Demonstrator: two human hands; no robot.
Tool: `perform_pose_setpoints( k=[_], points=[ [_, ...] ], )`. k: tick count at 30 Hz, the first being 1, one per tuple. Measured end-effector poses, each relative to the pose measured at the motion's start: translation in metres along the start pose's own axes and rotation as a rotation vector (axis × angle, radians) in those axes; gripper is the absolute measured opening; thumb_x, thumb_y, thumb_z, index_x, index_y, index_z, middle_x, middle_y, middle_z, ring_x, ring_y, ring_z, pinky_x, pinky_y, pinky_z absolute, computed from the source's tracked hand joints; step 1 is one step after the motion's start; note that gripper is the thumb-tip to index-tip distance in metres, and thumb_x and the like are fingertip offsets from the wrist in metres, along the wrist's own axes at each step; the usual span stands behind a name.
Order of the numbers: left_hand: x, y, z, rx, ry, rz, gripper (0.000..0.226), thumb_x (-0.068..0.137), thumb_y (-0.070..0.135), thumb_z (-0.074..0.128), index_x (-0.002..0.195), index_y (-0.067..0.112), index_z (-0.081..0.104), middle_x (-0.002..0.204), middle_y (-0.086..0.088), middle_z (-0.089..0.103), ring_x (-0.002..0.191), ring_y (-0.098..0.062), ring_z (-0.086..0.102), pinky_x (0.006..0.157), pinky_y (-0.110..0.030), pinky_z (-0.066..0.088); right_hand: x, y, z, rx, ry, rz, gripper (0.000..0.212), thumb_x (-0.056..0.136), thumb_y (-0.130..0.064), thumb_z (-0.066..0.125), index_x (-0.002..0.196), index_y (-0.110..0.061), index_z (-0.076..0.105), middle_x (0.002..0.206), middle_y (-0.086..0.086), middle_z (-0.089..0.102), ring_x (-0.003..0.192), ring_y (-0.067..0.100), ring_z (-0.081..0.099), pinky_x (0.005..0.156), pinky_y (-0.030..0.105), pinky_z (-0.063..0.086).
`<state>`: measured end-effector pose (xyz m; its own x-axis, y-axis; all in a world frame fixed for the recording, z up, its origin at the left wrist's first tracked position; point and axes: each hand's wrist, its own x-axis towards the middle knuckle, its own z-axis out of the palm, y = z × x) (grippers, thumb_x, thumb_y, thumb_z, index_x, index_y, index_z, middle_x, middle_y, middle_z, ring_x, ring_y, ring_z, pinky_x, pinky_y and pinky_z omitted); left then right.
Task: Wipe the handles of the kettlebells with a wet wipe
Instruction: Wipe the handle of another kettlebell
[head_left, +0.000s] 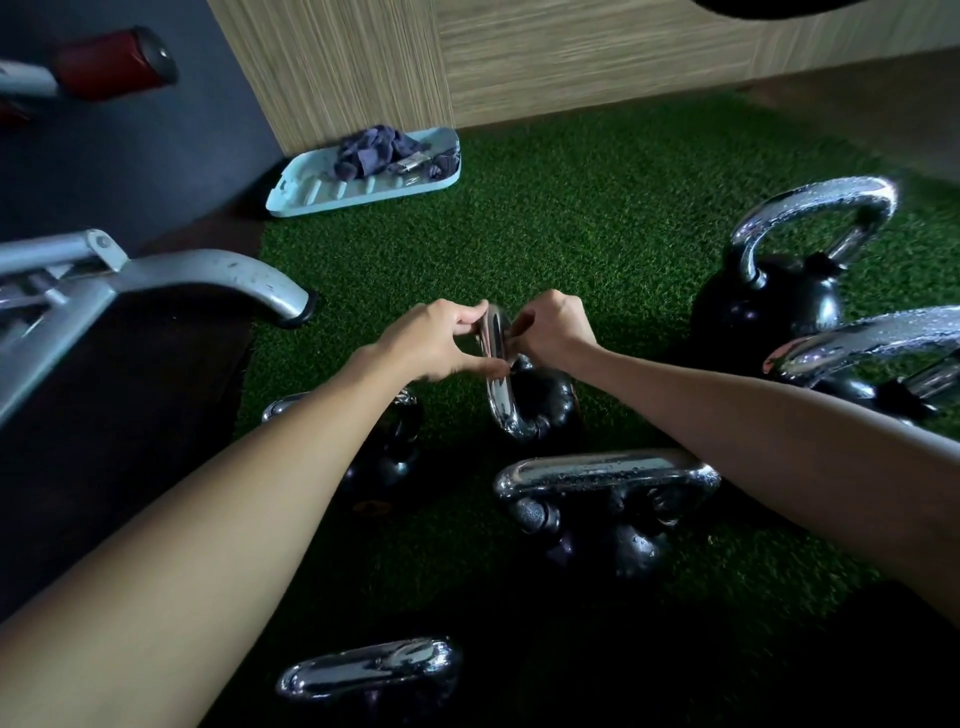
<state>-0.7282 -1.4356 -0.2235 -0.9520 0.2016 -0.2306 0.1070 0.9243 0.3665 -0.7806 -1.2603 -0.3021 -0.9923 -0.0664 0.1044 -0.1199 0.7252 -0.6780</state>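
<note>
Chrome handle (497, 358) btwn both hands' fingers (470, 328)

Six kettlebells (530, 395), one tray (311, 192), two hands (436, 343)

Your floor is green turf (597, 218). Black kettlebells (769, 306) stand on it around your hands (441, 338), mostly nearer you and rightward; a pale-blue tray (311, 195) lies far beyond your left hand.

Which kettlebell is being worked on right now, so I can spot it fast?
Start at the green turf and find the cluster of black kettlebells with chrome handles. The one in hand sits mid-cluster, just beyond the nearer kettlebell with its handle crosswise. Only it has both hands, left hand and right hand, pinching its handle, seen edge-on.
</note>
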Motion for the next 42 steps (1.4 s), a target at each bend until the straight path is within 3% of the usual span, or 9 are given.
perform_pose_setpoints(
  k=[4,8,15,20,23,27,35,39,42],
  points=[
    [0.0,0.004,0.0,0.024,-0.004,-0.008,0.112,0.064,0.073,0.077,0.158,0.038,0.028,0.153,0.008,0.048,0.13,-0.021,0.058,0.1,-0.038,0.048,-0.002,0.007,-0.008,0.08,0.032,-0.03,0.01,0.077,-0.023,0.087,0.081,-0.017,0.08,0.075,-0.004,0.073,0.069,0.004,0.065,0.063,0.021,0.053],
    [0.002,0.005,-0.004,0.031,-0.021,-0.025,0.112,0.065,0.07,0.079,0.159,0.036,0.028,0.153,0.004,0.047,0.143,-0.02,0.045,0.115,-0.043,0.035,-0.006,0.017,-0.008,0.093,-0.024,-0.008,0.017,0.07,-0.025,0.091,0.081,-0.017,0.08,0.077,-0.002,0.074,0.07,0.008,0.067,0.068,0.026,0.058],
    [0.002,0.004,0.0,-0.012,-0.036,-0.029,0.112,0.067,0.069,0.078,0.16,0.037,0.023,0.156,0.003,0.043,0.146,-0.022,0.04,0.119,-0.047,0.027,0.001,0.011,-0.016,0.132,-0.002,-0.022,0.018,0.075,-0.022,0.089,0.089,-0.018,0.081,0.081,-0.005,0.073,0.074,0.007,0.067,0.068,0.022,0.056],
    [0.01,0.013,-0.001,-0.024,-0.053,-0.022,0.109,0.071,0.064,0.079,0.16,0.035,0.023,0.157,0.0,0.042,0.148,-0.021,0.037,0.121,-0.048,0.024,0.003,0.032,-0.019,0.074,-0.014,0.074,0.02,0.077,-0.026,0.088,0.091,-0.015,0.081,0.085,0.0,0.074,0.063,-0.001,0.058,0.051,0.011,0.043],
    [0.026,0.028,-0.005,0.004,-0.123,-0.02,0.107,0.072,0.061,0.079,0.16,0.034,0.024,0.158,0.0,0.041,0.148,-0.021,0.036,0.121,-0.047,0.022,0.001,0.045,-0.036,0.141,0.014,0.194,0.021,0.075,-0.021,0.09,0.092,-0.013,0.08,0.086,0.001,0.074,0.061,0.001,0.059,0.048,0.012,0.045],
    [0.054,0.063,-0.011,0.054,-0.236,0.005,0.103,0.076,0.051,0.082,0.16,0.03,0.026,0.16,-0.003,0.039,0.148,-0.021,0.038,0.121,-0.041,0.024,-0.015,0.062,-0.055,0.289,0.112,0.321,0.017,0.07,-0.019,0.093,0.075,-0.02,0.077,0.064,-0.006,0.067,0.04,-0.002,0.055,0.036,0.011,0.039],
    [0.062,0.074,-0.034,0.283,-0.375,0.04,0.119,0.064,0.055,0.089,0.16,0.039,0.02,0.159,0.005,0.04,0.149,-0.023,0.036,0.122,-0.052,0.028,-0.064,0.077,-0.078,0.328,0.212,0.354,0.021,0.066,-0.027,0.095,0.08,-0.023,0.08,0.069,-0.012,0.069,0.055,0.001,0.058,0.049,0.016,0.045],
    [0.021,0.059,-0.02,0.287,-0.203,0.068,0.126,0.059,0.069,0.085,0.161,0.036,0.018,0.157,0.008,0.044,0.133,-0.028,0.053,0.11,-0.05,0.043,-0.068,0.072,-0.087,0.334,0.221,0.327,0.021,0.067,-0.029,0.094,0.082,-0.024,0.079,0.068,-0.013,0.068,0.053,-0.001,0.057,0.044,0.011,0.042],
    [-0.009,0.045,-0.002,0.366,-0.115,0.022,0.131,0.045,0.086,0.078,0.157,0.04,0.03,0.137,-0.008,0.063,0.072,-0.018,0.071,0.066,-0.037,0.058,-0.066,0.068,-0.088,0.332,0.187,0.306,0.019,0.069,-0.027,0.094,0.078,-0.023,0.078,0.072,-0.011,0.071,0.056,0.0,0.059,0.047,0.013,0.044]
  ],
)
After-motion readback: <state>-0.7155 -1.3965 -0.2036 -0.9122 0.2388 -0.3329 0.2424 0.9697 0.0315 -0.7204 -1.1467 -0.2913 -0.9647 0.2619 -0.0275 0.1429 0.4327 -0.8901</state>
